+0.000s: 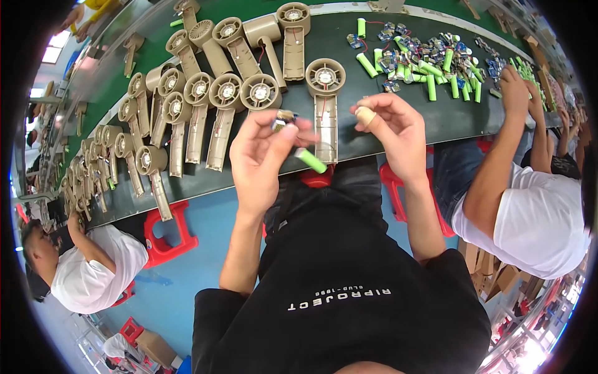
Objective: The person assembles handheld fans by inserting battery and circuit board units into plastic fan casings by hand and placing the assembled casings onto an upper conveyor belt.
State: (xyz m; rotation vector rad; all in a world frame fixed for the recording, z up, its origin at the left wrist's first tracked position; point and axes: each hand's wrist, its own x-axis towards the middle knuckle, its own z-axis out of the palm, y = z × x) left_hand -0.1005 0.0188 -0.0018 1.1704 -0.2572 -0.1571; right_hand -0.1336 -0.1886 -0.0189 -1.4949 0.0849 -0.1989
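Note:
My left hand (256, 156) is closed around a small circuit board (284, 119), pinched between thumb and fingers. A green cylindrical battery (311, 161) hangs just below those fingertips, tilted; its link to the board is hard to make out. To the right, my right hand (398, 134) is raised with thumb and fingers drawn together, and a tan cover wraps its thumb tip. Whatever those fingertips hold, if anything, does not show. Between my hands a beige handheld-fan shell (326, 128) lies on the dark bench, round fan end away from me, its hollow handle facing up.
Many similar beige fan shells (227, 93) crowd the bench (367, 142) to the left. A heap of green batteries with wired boards (430, 62) lies at the far right. Co-workers sit on both sides, one reaching an arm (507, 124) over the bench. Red stools (169, 234) stand below.

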